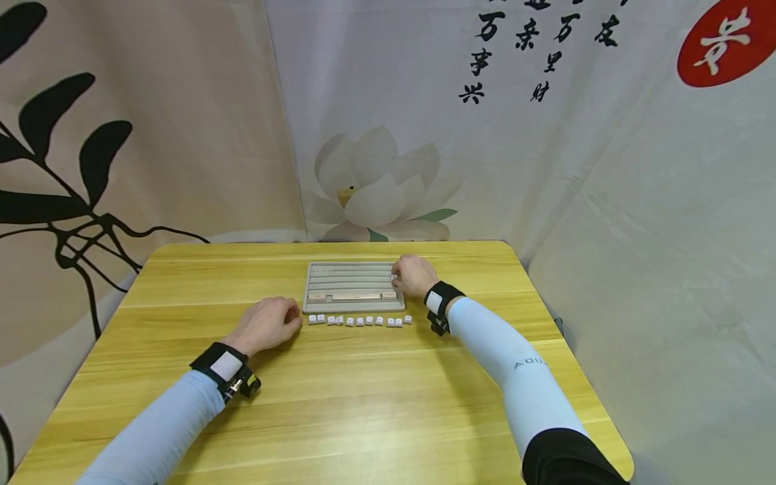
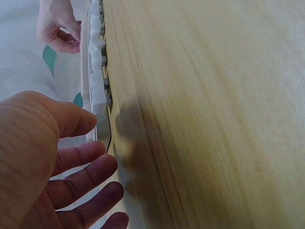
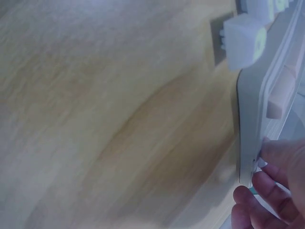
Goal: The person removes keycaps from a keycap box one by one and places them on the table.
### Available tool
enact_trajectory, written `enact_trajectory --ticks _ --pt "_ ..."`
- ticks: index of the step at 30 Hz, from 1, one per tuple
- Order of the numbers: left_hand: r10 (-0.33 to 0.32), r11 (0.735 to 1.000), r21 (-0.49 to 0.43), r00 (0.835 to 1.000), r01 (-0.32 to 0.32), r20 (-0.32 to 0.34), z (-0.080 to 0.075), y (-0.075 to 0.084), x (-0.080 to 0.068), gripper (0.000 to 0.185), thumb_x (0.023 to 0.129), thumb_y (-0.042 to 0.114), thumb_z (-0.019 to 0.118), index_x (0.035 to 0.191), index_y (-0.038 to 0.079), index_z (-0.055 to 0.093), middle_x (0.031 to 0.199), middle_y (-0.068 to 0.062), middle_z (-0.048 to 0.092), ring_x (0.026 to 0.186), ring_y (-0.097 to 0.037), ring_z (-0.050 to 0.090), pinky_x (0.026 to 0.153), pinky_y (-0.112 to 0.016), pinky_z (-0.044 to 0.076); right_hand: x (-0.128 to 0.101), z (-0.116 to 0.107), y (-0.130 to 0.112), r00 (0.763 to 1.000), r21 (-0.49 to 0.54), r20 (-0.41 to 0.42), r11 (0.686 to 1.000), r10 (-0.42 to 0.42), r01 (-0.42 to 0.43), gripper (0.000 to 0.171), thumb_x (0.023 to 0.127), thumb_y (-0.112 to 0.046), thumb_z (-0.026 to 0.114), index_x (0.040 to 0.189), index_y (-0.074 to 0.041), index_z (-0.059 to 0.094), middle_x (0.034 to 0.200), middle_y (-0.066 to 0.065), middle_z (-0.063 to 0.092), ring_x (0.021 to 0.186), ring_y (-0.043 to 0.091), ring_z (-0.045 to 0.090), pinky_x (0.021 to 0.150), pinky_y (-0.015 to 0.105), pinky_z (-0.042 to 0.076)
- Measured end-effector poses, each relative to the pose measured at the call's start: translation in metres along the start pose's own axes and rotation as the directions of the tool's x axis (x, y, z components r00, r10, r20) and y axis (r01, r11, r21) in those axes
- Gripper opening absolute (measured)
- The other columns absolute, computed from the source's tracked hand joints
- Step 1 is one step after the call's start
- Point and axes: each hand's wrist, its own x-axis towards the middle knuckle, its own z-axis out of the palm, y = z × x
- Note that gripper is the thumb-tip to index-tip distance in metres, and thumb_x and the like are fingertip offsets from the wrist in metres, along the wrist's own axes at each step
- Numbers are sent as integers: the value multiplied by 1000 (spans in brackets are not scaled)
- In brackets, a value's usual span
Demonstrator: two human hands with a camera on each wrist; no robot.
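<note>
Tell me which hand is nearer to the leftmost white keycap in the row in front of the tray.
Left. The left hand rests on the table just left of the leftmost keycap. The right hand is farther off, at the right edge of the grey tray, pinching something small and white.

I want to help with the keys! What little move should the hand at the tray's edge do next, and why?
Probably press the white keycap pinched by the right hand into the grey tray: its upper rows look bare, and more keycaps wait in a row beside the resting left hand.
</note>
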Motion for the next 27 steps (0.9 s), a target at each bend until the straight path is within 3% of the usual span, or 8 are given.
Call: enact_trajectory --ticks 6,21,27 --pt "1 1000 -7 1000 -1 2 0 1 0 20 102 28 73 106 10 79 87 0 74 77 -15 63 71 -36 53 -2 4 2 999 -27 -36 999 -25 24 15 104 -27 83 113 -16 86 111 6 78 100 23 75 86 42 65" --pt "9 1000 -15 1000 -9 -2 -3 3 2 19 102 28 73 105 10 79 86 0 73 76 -15 62 70 -36 52 -8 -13 4 1000 66 7 998 -19 18 20 107 -26 78 121 -14 85 114 6 86 102 24 79 89 43 64" --pt "2 1000 -12 1000 -2 11 -2 3 1 20 103 28 73 106 10 79 87 0 74 77 -15 63 71 -36 52 -14 -17 6 998 81 -10 995 -60 60 19 106 -24 78 118 -12 86 113 7 86 102 25 80 89 43 65"
